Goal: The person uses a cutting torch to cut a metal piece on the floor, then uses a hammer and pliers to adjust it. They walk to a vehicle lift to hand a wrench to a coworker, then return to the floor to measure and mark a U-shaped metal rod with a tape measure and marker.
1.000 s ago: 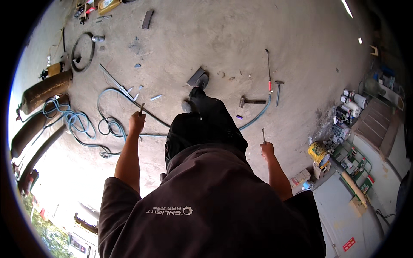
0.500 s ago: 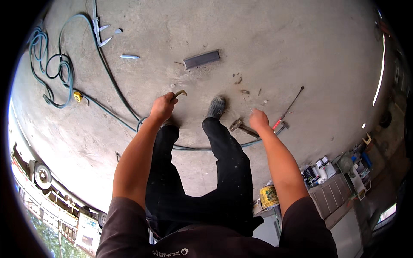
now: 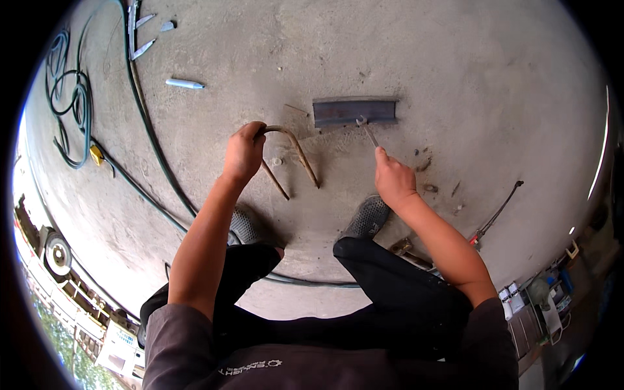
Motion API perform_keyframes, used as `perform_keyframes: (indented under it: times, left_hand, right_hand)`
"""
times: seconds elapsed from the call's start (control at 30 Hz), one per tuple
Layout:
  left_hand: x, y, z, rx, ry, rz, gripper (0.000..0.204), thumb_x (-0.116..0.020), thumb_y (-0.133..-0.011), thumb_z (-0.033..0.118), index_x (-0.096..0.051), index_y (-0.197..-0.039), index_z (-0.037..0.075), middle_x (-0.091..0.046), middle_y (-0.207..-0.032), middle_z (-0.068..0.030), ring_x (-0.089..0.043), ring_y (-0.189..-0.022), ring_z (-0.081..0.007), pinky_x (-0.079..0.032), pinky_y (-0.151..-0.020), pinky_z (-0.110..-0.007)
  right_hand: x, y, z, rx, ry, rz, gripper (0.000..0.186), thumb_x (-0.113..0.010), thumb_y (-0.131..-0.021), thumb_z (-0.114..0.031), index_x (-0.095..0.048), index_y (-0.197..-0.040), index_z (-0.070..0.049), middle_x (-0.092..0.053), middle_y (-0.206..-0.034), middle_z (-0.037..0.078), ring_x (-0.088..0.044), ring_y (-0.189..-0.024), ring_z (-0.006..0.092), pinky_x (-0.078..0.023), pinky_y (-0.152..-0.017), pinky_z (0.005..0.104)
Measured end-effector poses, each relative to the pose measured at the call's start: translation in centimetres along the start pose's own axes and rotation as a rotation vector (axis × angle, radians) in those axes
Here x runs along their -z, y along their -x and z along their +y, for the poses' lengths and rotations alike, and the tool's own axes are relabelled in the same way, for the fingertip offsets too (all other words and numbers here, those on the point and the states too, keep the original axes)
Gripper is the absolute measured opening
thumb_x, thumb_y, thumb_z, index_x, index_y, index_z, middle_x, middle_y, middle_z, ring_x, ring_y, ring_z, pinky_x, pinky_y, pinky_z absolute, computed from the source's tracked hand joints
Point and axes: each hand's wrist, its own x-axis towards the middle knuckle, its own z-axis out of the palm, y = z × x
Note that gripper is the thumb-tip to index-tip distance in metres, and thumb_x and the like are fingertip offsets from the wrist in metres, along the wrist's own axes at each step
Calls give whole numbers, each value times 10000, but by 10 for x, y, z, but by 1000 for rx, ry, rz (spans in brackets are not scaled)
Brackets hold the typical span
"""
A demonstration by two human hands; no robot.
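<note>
My left hand [image 3: 246, 153] is closed around the bend of a rusty U-bolt [image 3: 300, 156], whose two legs point down toward the concrete floor. A small pale nut-like ring [image 3: 277, 161] lies by the legs. In my closed right hand [image 3: 395, 177] is an open-end wrench [image 3: 370, 134], gripped by its shank with the jaw pointing away from me. The jaw overlaps the near edge of a dark steel channel piece [image 3: 344, 113] lying on the floor; whether they touch I cannot tell.
A green hose [image 3: 151, 127] runs along the left and behind my feet. Also at left are a caliper [image 3: 133, 32], a light-blue marker [image 3: 185, 84] and a yellow tape measure [image 3: 97, 155]. A hammer [image 3: 402, 247], partly hidden by my arm, and a red-handled rod [image 3: 497, 214] lie at right.
My right hand has carried the wrench forward from beside the hammer to the steel channel. The U-bolt has turned so both legs show. My knees have spread, and the view has shifted.
</note>
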Motion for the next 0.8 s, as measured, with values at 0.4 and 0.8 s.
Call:
perform_keyframes:
  times: [0.4,0.8]
  left_hand:
    - [-21,23,-11,61,149,257,237,-672,-888,5,-712,-1121,17,-733,-1016,-171,-707,-953,-295,-545,-867,-372]
    - [-16,10,-29,59,116,327,221,-677,-920,41,-732,-1130,0,-754,-931,-105,-691,-867,-169,-538,-805,-313]
  right_hand:
    - [-31,17,-4,34,17,17,450,-503,-932,-76,-511,-1358,70,-729,-971,251,-739,-824,410,-599,-720,500]
    - [-95,18,2,22,-164,156,425,-499,-919,-76,-546,-1321,52,-728,-907,249,-729,-800,421,-583,-696,522]
